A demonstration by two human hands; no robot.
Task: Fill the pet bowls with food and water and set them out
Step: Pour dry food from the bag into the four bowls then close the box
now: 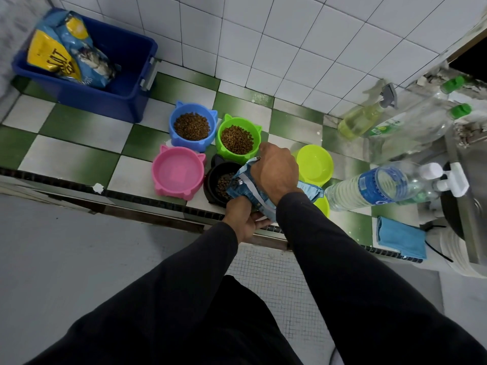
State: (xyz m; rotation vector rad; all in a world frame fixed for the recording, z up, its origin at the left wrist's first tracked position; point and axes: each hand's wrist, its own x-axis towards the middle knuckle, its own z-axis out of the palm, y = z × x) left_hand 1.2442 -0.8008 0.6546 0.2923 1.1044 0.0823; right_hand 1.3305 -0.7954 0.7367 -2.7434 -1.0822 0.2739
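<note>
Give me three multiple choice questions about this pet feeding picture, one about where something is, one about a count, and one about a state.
1. Where does the big yellow and blue cat food bag lie?
A. in the blue bin
B. on the blue cloth
C. in the pink bowl

2. How many bowls visibly hold kibble?
A. one
B. three
C. five

3. What state is the pink bowl in?
A. heaped with kibble
B. upside down
C. no kibble inside

Answers: 1 A, it leans inside the bin. 2 B, the blue bowl, green bowl and black bowl show kibble. 3 C, only its pink inside shows.
</note>
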